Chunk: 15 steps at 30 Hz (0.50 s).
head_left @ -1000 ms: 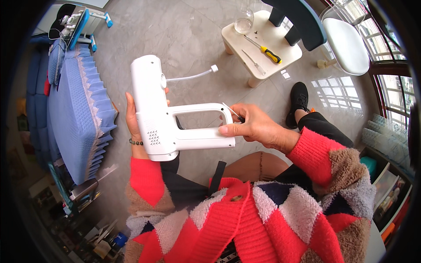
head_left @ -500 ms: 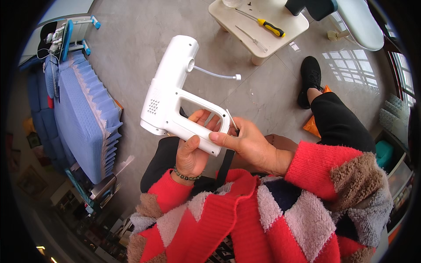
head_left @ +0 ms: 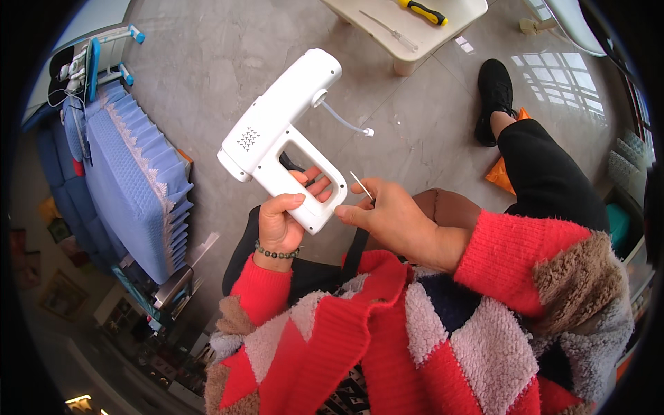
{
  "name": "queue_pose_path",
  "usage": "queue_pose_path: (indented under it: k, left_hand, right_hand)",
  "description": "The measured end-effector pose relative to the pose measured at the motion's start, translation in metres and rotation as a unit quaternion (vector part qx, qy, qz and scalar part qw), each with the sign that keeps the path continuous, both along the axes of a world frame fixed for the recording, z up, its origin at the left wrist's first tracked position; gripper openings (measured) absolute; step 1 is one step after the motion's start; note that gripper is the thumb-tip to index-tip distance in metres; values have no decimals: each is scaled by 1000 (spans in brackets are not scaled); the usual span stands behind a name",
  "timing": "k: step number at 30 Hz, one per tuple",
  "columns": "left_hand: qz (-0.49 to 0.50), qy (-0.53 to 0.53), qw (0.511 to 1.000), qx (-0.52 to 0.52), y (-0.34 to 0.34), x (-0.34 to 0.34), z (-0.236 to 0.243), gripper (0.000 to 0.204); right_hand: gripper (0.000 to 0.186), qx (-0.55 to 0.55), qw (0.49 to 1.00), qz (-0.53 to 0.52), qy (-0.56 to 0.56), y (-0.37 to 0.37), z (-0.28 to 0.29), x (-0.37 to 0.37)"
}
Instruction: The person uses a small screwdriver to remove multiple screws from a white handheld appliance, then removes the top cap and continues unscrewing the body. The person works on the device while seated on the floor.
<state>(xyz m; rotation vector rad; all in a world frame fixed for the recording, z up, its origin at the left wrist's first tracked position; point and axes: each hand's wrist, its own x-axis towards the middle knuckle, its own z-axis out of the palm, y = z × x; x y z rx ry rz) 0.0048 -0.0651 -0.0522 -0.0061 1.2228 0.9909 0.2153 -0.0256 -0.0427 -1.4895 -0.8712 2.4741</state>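
A white gun-shaped sprayer [head_left: 285, 104] with a looped handle is raised above my lap, its barrel leaning toward the upper right. My left hand [head_left: 278, 225] grips the lower end of the handle, thumb on the near face and fingers through the loop. From a round port under the barrel hangs a thin clear tube [head_left: 340, 116] with a white end fitting. Small screw holes dot the casing. My right hand [head_left: 398, 220], fingers closed, pinches a thin metal-shafted tool [head_left: 360, 184] just right of the handle's end; the rest of that tool is hidden in the palm.
A cream low table [head_left: 453, 10] at the top holds a yellow-and-black screwdriver [head_left: 423, 12] and a slim screwdriver with a clear handle [head_left: 402, 39]. A blue quilted couch [head_left: 135, 187] stands at left. An orange packet [head_left: 501, 176] lies by my right leg.
The sprayer has tilted clockwise in my left hand. My right hand has come off its handle and now sits beside it with the thin tool. The view has shifted, so the table sits higher.
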Motion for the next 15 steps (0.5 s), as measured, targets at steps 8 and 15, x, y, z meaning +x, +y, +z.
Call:
queue_pose_path:
  k: [8, 15]
  left_hand:
    - [-30, 12, 999, 14, 0, -28, -27, 38]
    - [-68, 60, 995, 35, 7, -54, -57, 34]
  right_hand:
    - [31, 11, 993, 102, -61, -6, 2, 3]
    - [28, 25, 961, 266, -73, -2, 14, 5]
